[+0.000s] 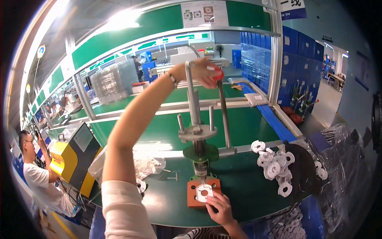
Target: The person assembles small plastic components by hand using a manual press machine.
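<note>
A green hand-lever press (201, 154) stands on the green bench in front of me, with a flat metal plate and upright rods above its body. My left hand (203, 73) is raised, its fingers closed round the red knob (218, 74) at the top of the press lever (223, 115). Below the press lies an orange block fixture (193, 202). On it sits a white plastic part (201, 194) with a round hole, under the tip of the press. My right hand (221, 209) pinches that part's near right edge with its fingertips.
Loose white plastic parts (274, 164) are heaped to the right, and more fill a blue bin (292, 227) below the bench edge. Clear plastic bags (149, 165) lie left of the press. Beyond stands a yellow and black machine (69, 157), beside a seated person (38, 175).
</note>
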`<move>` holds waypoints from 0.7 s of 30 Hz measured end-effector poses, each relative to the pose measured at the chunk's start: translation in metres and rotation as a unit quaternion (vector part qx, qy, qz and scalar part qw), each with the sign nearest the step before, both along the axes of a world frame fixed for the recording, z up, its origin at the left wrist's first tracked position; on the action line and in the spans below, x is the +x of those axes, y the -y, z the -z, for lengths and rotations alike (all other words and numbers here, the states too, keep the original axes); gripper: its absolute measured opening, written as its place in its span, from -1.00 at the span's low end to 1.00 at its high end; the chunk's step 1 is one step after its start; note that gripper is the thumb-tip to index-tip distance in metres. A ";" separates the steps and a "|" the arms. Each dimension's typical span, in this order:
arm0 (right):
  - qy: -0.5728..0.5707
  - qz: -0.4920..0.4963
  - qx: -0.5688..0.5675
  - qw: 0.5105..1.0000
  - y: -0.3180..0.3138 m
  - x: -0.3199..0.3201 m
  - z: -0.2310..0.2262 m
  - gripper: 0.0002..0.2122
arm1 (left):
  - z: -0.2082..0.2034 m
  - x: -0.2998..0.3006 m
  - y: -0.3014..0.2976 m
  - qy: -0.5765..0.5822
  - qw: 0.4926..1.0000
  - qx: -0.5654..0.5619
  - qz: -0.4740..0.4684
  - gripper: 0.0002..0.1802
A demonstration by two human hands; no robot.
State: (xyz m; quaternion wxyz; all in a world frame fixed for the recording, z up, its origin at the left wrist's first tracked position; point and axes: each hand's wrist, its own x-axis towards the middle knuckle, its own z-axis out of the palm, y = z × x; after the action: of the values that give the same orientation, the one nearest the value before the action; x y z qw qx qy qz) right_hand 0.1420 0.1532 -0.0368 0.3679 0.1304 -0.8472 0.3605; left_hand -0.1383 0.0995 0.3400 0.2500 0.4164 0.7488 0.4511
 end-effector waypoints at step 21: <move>-0.049 -0.001 0.004 0.999 0.002 0.006 -0.002 -0.79 | -0.057 0.243 0.018 -0.296 0.896 -0.330 -0.003 -0.55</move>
State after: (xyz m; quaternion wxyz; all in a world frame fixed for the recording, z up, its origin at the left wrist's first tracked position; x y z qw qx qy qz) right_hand 0.1477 0.1510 -0.0350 0.4079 0.1501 -0.8295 0.3507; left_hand 0.1043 0.0813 0.3969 0.1384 0.4223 0.8951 0.0346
